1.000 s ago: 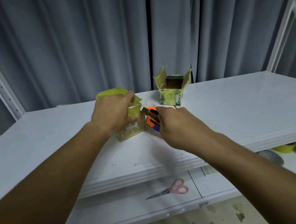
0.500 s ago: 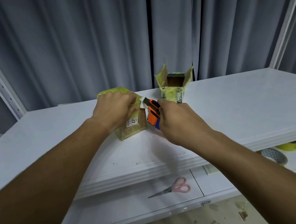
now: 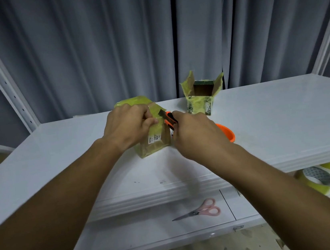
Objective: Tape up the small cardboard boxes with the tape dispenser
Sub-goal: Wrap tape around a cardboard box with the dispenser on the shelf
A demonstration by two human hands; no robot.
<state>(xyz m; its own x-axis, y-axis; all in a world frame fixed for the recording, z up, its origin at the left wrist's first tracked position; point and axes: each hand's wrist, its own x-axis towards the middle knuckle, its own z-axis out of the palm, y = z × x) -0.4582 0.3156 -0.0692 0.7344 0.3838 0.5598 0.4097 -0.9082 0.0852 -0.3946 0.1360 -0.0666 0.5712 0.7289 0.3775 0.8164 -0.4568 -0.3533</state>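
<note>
Taped box [image 3: 155,140] label [image 3: 155,138] — writing blurred, digits "40" perhaps.

Dim, even indoor light; soft shadows under the forearms; wide-angle bending at edges; slight blur.

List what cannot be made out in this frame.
- Tape dispenser, head view: mostly behind the right hand.
- Box top: covered by the left hand.
- Box label: print too small.
- Tape rolls: cut by the right edge.
</note>
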